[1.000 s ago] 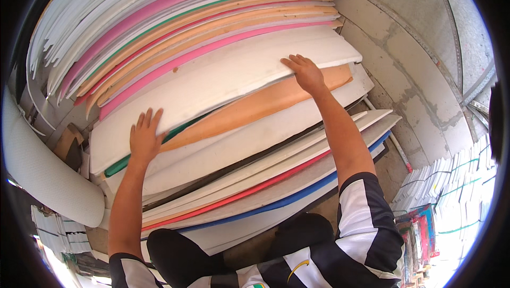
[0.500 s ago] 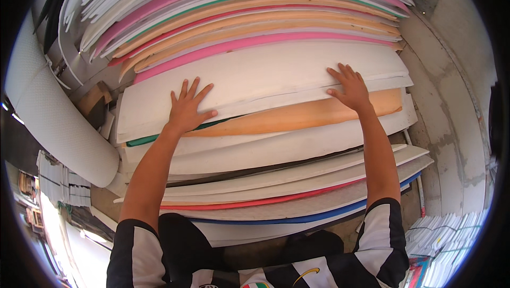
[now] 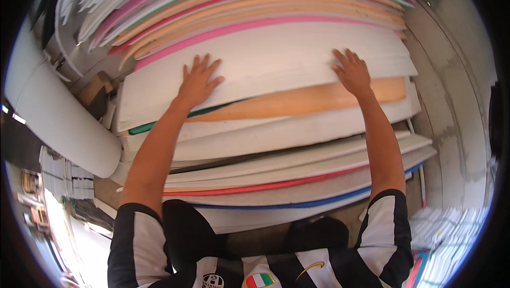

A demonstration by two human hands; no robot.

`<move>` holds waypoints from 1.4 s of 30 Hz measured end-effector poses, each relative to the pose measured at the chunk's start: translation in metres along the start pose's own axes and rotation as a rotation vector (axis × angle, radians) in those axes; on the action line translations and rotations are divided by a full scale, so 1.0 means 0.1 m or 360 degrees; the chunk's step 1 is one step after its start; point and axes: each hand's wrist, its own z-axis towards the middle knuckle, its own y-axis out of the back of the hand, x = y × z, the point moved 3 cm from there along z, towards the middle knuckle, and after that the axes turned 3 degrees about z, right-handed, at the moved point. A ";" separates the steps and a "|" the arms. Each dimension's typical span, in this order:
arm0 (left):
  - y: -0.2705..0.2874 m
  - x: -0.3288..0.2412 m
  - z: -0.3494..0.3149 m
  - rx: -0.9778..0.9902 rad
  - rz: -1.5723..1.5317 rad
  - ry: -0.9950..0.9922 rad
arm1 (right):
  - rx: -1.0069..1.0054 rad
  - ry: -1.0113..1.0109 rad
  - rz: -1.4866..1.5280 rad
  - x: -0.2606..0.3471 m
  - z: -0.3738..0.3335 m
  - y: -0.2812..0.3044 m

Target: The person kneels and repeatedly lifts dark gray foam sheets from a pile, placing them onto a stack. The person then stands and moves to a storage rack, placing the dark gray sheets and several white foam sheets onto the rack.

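Both palms rest flat on a broad white sheet that lies tilted against a stack of coloured sheets. My left hand is spread on its left part, near the lower edge. On the right part lies my right hand, fingers fanned out and holding nothing. Below the white sheet's near edge, an orange sheet shows, with a strip of green sheet at the left. More white sheets lie under these, nearer to me.
Behind stand pink sheets, orange and white ones in a leaning row. A large white roll is on the left, a grey block wall on the right. Close to my legs lean more sheets with a blue one. Bundled white strips sit lower right.
The view has tilted slightly, so the stack appears higher. My left hand has shifted a little to the right on the white sheet; both hands stay spread on it.
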 end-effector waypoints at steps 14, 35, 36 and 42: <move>-0.22 -1.39 -2.13 0.0944 -0.0634 -0.0732 | 0.0828 0.0662 0.0585 0.32 -2.55 0.39; 1.26 -0.69 -1.45 0.1012 -0.0387 -0.0451 | 0.0402 0.0375 0.0486 0.12 -1.29 1.51; 1.50 -0.64 -1.45 0.1045 -0.0298 -0.0433 | 0.0383 0.0267 0.0459 0.10 -1.18 1.75; 2.54 -0.66 -1.49 0.0633 -0.0124 -0.0292 | -0.0104 0.0071 0.0639 -0.45 -0.77 2.69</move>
